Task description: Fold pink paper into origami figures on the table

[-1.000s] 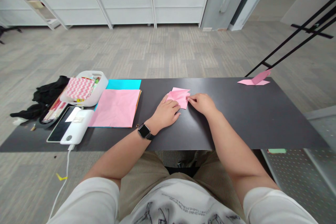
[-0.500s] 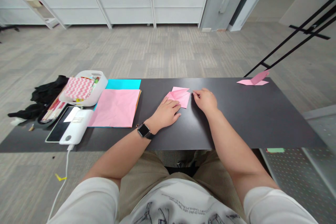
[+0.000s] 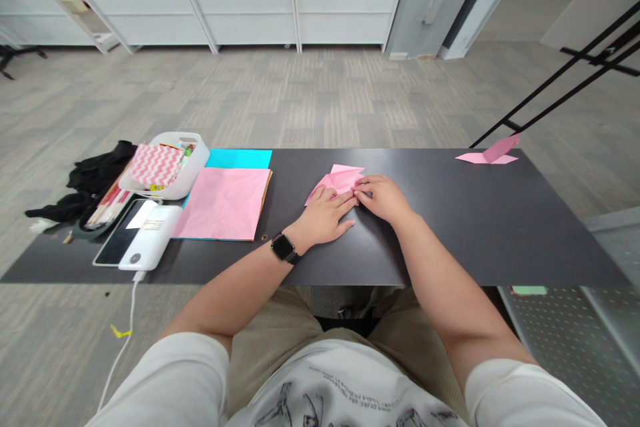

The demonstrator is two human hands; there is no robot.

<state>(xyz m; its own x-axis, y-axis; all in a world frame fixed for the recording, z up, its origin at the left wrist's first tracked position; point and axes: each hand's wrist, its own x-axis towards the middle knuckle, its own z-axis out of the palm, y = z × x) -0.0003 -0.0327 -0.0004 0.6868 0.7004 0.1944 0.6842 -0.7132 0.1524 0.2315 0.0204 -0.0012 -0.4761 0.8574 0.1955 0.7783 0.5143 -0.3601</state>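
Observation:
A partly folded piece of pink origami paper (image 3: pixel 345 179) lies on the dark table in front of me, with raised flaps on its far side. My left hand (image 3: pixel 323 217) rests across its near part, fingers stretched out and spread, pressing it to the tabletop. On the paper's right edge, my right hand (image 3: pixel 383 199) has its thumb and fingers pinched together, close to my left fingertips. The near part of the paper is hidden under both hands. A black smartwatch (image 3: pixel 283 247) is on my left wrist.
To the left lies a pink paper stack (image 3: pixel 225 203) over a blue sheet (image 3: pixel 240 159). Beyond it are a white basket (image 3: pixel 197 167), a phone (image 3: pixel 116 243), a white power bank (image 3: pixel 151 239) with a cable, and black cloth (image 3: pixel 100 167). A folded pink paper figure (image 3: pixel 493 153) stands far right.
My right hand has moved left from beside the paper onto its right edge. My left hand still presses the paper, and the paper's near left corner now shows past it. The view has shifted slightly.

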